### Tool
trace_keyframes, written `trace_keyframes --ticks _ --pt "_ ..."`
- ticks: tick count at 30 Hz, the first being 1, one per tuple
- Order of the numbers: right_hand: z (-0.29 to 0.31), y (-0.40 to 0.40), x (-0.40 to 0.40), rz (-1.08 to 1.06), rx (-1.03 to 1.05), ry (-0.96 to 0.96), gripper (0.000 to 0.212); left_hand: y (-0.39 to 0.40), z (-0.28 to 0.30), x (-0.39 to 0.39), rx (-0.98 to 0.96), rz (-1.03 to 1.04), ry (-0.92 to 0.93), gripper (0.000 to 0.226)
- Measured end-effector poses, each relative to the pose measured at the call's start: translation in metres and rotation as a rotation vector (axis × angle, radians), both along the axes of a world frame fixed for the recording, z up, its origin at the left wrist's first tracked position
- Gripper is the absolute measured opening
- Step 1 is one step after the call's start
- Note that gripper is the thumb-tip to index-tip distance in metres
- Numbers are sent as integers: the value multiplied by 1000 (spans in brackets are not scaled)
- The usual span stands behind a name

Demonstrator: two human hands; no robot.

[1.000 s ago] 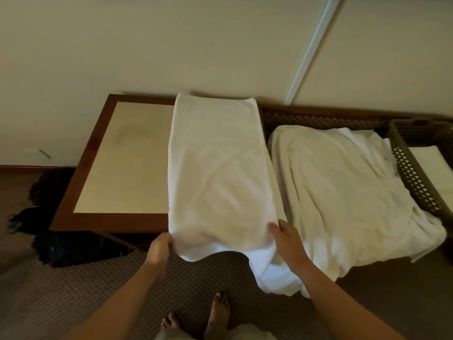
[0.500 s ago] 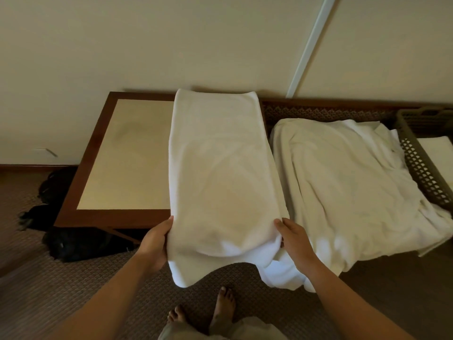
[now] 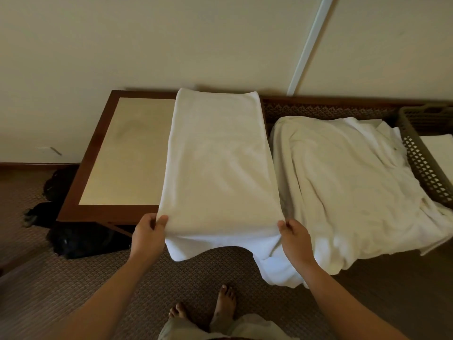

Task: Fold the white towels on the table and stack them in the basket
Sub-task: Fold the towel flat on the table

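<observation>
A white towel [image 3: 218,163], folded lengthwise into a long strip, lies down the middle of the wooden table [image 3: 125,153], its near end hanging over the front edge. My left hand [image 3: 149,235] pinches the near left corner of the top layer. My right hand [image 3: 294,238] pinches the near right corner. A heap of loose white towels [image 3: 348,182] covers the table's right part. At the far right stands a brown lattice basket [image 3: 421,165] with a folded white towel [image 3: 438,150] inside.
The table stands against a cream wall [image 3: 171,40]. Dark bags [image 3: 71,231] lie on the carpet under and left of the table. My bare feet [image 3: 215,307] stand on the patterned carpet close to the table's front edge.
Both hands have shifted outward along the towel's near end to its corners and lifted the top layer's edge a little. The view has tilted slightly.
</observation>
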State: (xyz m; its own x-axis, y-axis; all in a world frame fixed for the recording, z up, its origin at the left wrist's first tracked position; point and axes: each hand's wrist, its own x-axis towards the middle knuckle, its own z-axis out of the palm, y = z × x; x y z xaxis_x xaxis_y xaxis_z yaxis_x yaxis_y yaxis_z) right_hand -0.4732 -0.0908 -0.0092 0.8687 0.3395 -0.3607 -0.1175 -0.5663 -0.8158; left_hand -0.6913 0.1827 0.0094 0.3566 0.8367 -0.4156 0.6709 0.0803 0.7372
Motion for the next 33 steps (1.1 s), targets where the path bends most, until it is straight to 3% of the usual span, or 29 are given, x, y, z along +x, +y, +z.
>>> trace_keyframes --ticks 4,8,12,16,19,22,25,30,33 --pt "-15 6 -3 37 -139 137 34 -8 -8 -4 -52 106 40 29" --pt "-11 3 -8 -8 -24 78 31 -5 -6 -10 -240 131 -125 26" --pt "-12 -4 -12 -20 -44 -78 16 1 -7 -15 -39 -22 24 15" --pt "-17 5 -12 64 -178 0 25 -4 -13 -9 4 15 98 16" --pt "-10 9 -14 -5 -97 45 21 -5 -12 -6 -53 118 -18 27" --pt "-2 11 -10 -31 -30 22 30 4 -8 -5 -155 223 -140 46" --pt "1 13 -3 -29 -26 -12 16 16 -7 -6 -263 222 -163 28" --pt "-10 12 0 -100 -136 -24 14 16 -6 -5 72 -36 121 20" --pt "-10 16 1 -100 -208 24 14 9 -11 -3 246 -58 183 15"
